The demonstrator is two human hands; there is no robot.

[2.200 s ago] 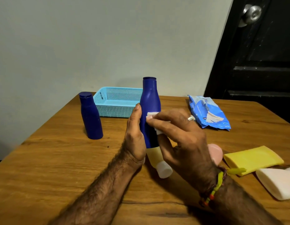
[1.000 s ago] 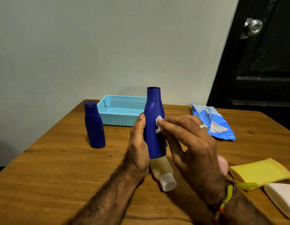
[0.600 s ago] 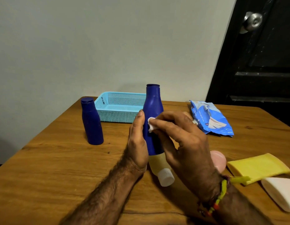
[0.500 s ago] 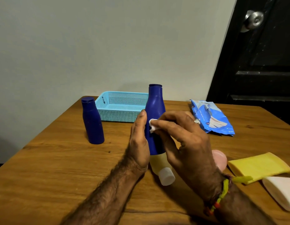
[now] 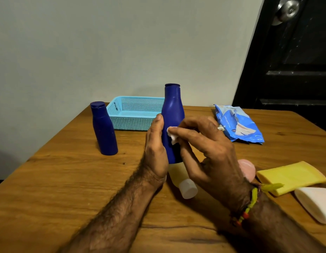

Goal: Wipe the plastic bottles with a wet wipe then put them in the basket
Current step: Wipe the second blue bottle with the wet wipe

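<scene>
A blue wipes packet (image 5: 238, 124) lies toward the desk's (image 5: 49, 189) far right, a yellow tube (image 5: 290, 177) and white tube (image 5: 317, 203) at its right edge, a pale bottle (image 5: 184, 181) flat beneath your hands. Your left hand (image 5: 155, 152) holds the tall blue bottle (image 5: 172, 110) upright mid-desk; your right hand (image 5: 209, 150) pinches a white wipe (image 5: 172, 134) against it, lower than a second ago. The smaller blue bottle (image 5: 103, 128) stands beside the basket (image 5: 134, 114) at the far edge.
</scene>
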